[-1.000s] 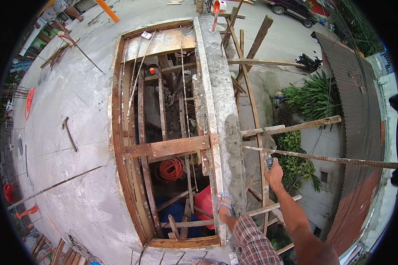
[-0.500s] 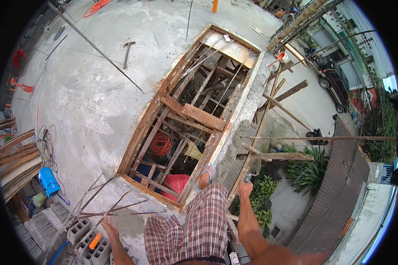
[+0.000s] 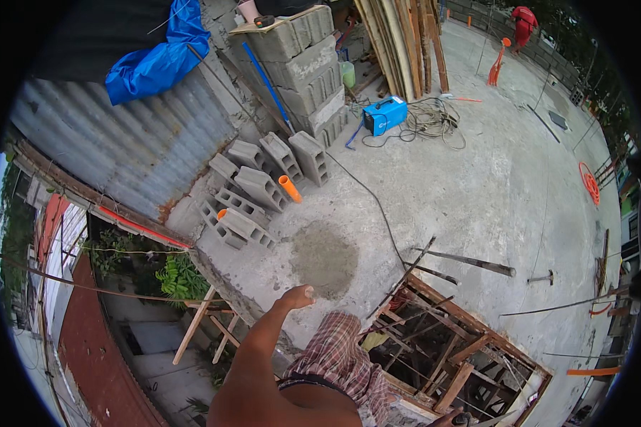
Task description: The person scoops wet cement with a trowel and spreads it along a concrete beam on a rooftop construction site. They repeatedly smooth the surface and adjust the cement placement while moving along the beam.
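Note:
My left hand (image 3: pixel 298 296) hangs in front of me over a round damp patch of grey mortar (image 3: pixel 325 257) on the concrete floor. Its fingers look curled in, and nothing shows in them. At the lower edge my right hand (image 3: pixel 447 420) is partly cut off, its fingers around a dark grey hand tool (image 3: pixel 463 418) whose kind I cannot make out. Beside my legs lies a floor opening framed with wood (image 3: pixel 470 324), crossed by boards and sticks. Steel bars (image 3: pixel 410 274) and a dark pole (image 3: pixel 470 261) lie at its near corner.
Hollow concrete blocks (image 3: pixel 261 188) and an orange pipe (image 3: pixel 290 189) stand ahead, near the slab's left edge, with a drop beyond. A blue machine (image 3: pixel 384 114) with coiled cable (image 3: pixel 434 121) sits farther off; a hammer (image 3: pixel 540 278) lies right. A person in red (image 3: pixel 524 27) is far back.
My view has swung left, from the floor opening towards the blocks and mortar patch. My left hand has gone from open to curled; my right hand has dropped to the lower edge.

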`<state>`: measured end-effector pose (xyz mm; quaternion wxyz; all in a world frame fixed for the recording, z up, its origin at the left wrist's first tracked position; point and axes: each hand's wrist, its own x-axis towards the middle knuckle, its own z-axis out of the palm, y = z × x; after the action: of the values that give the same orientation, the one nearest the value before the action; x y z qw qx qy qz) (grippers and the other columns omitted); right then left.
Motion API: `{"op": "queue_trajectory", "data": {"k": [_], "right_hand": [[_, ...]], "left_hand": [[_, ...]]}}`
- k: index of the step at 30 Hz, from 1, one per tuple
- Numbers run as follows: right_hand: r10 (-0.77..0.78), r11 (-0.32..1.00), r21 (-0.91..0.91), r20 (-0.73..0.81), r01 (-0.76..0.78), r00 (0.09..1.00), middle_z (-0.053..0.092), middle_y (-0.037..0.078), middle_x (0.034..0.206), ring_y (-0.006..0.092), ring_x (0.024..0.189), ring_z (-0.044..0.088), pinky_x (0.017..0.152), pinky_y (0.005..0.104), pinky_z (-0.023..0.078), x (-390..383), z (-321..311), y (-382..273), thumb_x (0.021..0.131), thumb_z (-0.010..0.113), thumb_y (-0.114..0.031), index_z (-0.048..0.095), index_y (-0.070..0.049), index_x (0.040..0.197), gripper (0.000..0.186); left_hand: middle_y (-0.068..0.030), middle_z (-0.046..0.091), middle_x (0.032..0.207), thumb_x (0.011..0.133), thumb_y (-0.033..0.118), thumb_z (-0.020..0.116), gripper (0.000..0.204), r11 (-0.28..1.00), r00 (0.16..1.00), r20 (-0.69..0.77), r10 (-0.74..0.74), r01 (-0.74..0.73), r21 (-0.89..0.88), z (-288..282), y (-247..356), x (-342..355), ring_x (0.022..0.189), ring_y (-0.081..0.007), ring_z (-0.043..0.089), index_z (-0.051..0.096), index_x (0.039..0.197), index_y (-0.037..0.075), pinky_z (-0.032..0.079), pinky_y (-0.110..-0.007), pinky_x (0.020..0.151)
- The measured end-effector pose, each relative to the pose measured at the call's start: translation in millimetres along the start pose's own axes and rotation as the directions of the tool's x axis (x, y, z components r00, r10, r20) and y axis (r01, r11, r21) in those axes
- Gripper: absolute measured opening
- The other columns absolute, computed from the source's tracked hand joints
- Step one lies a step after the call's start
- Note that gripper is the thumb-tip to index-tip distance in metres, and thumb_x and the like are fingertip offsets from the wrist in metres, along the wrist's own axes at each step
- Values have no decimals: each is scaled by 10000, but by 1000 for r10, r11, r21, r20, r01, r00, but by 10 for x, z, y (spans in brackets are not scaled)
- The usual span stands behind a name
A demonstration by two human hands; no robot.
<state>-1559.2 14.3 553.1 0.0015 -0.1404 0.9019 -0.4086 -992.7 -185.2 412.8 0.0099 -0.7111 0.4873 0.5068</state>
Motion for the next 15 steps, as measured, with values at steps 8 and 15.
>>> {"op": "queue_trajectory", "data": {"k": [8, 15], "right_hand": [[-258, 966, 113, 347, 233, 902, 644, 211, 931, 327, 858, 598, 786, 449, 464, -311, 859, -1682, 842, 702, -386, 623, 38, 996, 458], [-730, 308, 424, 679, 852, -74, 661, 212, 913, 313, 832, 616, 741, 429, 480, -1286, 1690, -2163, 787, 727, -239, 630, 85, 1003, 401]], "left_hand": [[-206, 618, 1204, 765, 437, 695, 670, 938, 943, -11, -332, 329, -107, -628, -1141, -902, 1121, -341, 590, 544, 1261, 12, 461, -404, 956], [-219, 617, 1195, 782, 405, 695, 649, 904, 948, -17, -317, 297, -309, -589, -1288, -1331, 1108, -337, 594, 539, 1261, -5, 461, -396, 949]]}}
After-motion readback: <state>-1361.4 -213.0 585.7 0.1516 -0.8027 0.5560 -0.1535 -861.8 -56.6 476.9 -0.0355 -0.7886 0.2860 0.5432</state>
